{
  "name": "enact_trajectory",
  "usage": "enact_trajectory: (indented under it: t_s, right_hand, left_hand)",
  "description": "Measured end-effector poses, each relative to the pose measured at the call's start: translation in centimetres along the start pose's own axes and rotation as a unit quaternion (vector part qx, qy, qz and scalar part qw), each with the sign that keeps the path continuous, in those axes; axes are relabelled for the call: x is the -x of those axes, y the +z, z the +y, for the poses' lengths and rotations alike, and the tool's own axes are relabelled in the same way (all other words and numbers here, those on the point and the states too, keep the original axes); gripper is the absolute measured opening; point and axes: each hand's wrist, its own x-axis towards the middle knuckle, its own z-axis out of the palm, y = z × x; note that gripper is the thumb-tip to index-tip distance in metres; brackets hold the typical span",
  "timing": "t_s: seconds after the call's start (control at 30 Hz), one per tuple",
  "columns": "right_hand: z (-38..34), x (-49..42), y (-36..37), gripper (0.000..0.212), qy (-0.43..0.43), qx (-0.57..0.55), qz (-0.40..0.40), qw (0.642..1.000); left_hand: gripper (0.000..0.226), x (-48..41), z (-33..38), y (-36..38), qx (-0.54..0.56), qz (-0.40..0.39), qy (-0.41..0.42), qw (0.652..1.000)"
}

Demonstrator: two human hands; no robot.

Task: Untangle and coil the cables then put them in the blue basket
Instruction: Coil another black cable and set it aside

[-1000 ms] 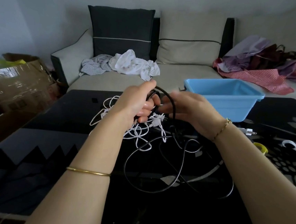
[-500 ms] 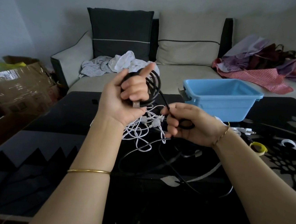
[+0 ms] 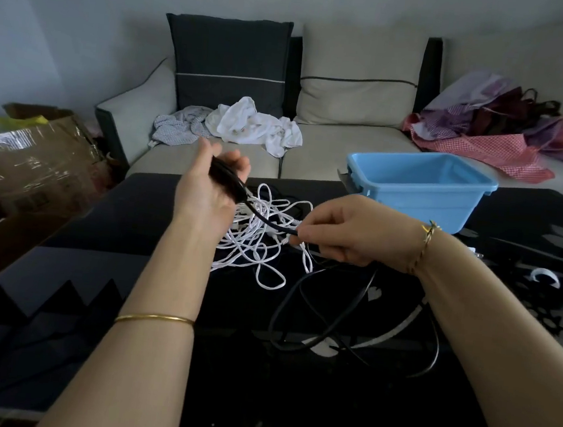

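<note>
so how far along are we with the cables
Done: nothing finished yet; the blue basket shows no cable in the part of its inside that is visible. In hand: the black cable, a bunch of it held in the left hand, the right hand pinching the next stretch, and the rest in loose loops on the table. Left: finish that coil, untangle and coil the white cables, and put everything in the basket.

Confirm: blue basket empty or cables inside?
Looks empty: the blue basket shows only bare inner walls, though its floor is partly hidden. The white cables lie tangled on the table.
</note>
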Motion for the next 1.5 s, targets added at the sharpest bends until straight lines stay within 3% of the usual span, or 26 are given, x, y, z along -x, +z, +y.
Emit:
enact_trajectory:
  t_s: [0.1,0.17,0.3,0.37,0.43,0.53,0.63,0.73,0.8,0.87,0.97,1.1,1.3,1.5]
  right_hand:
    - [-1.5,0.5,-0.3,0.024,-0.026,0.061,0.032,0.997]
    - [-2.1,0.8,-0.2,0.023,-0.031,0.074,0.023,0.997]
    - [-2.9,1.1,0.4,0.016,-0.039,0.068,-0.011,0.997]
    - [-2.8,1.0,-0.2,0.007,-0.050,0.069,0.051,0.995]
    - [-2.0,0.8,-1.3,0.020,-0.061,0.059,0.162,0.983]
    - [-0.9,0.6,-2.4,0.019,-0.073,-0.044,0.252,0.964]
    - [0.0,0.2,-2.5,0.025,-0.080,-0.073,0.270,0.957]
    - [1.0,-0.1,-2.5,0.022,-0.097,-0.092,0.272,0.953]
    - [2.2,-0.5,-2.1,0.016,-0.093,-0.094,0.265,0.955]
    - [3.3,-0.9,-1.5,0.007,-0.074,-0.089,0.248,0.962]
    - [4.2,-1.2,-1.2,0.012,-0.049,-0.064,0.228,0.970]
    - [4.3,-1.5,-1.1,0.009,-0.035,-0.002,0.189,0.981]
    - [3.9,-1.7,-0.6,0.025,-0.003,-0.192,0.100,0.976]
    - [4.1,-1.6,-0.7,0.025,-0.002,-0.302,0.118,0.946]
  left_hand:
    - [0.028,0.5,-1.1,0.0,-0.203,-0.006,0.014,0.979]
    - [0.035,1.2,-1.7,0.3,-0.363,-0.046,0.048,0.929]
    - [0.028,2.2,-2.7,1.2,-0.557,-0.126,0.097,0.815]
    - [0.031,2.6,-2.6,1.6,-0.636,-0.173,0.068,0.749]
    - [0.040,3.2,-2.2,1.9,-0.648,-0.217,0.003,0.730]
    - [0.053,4.2,-1.4,2.7,-0.574,-0.266,-0.093,0.769]
    - [0.068,4.9,-1.1,3.5,-0.507,-0.342,-0.181,0.770]
    - [0.050,5.1,-0.8,3.6,-0.490,-0.363,-0.207,0.765]
    - [0.025,5.0,-0.7,3.5,-0.474,-0.351,-0.222,0.776]
    - [0.025,4.6,-0.7,3.3,-0.412,-0.316,-0.247,0.818]
    - [0.025,4.0,-0.4,3.1,-0.259,-0.272,-0.284,0.882]
    - [0.032,3.4,-0.6,2.5,-0.074,-0.242,-0.310,0.916]
    - [0.027,2.7,-0.8,2.7,0.137,-0.147,-0.257,0.945]
    - [0.038,2.5,-1.6,3.5,0.179,-0.066,-0.165,0.968]
